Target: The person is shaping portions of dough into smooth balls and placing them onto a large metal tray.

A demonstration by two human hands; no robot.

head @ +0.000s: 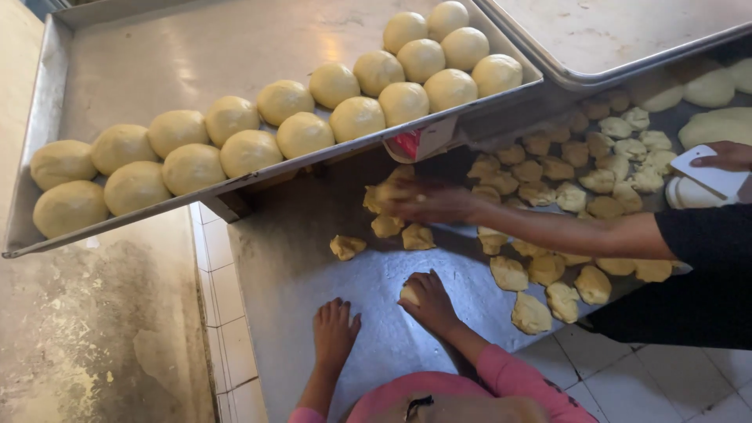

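Dough ball [409,294] sits small on the metal worktop [313,235], cupped under the right hand [429,301], whose fingers curl closed around it. Largest in view, a long baking tray [157,55] carries two rows of rounded buns [301,135]. Beside it, cut dough pieces [548,168] lie scattered. A co-worker's hand [427,202] reaches among them. The left hand [334,333] lies flat, fingers spread, holding nothing.

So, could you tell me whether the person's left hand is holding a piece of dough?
No, the left hand lies flat and empty on the metal table, while the right hand cups a dough piece.
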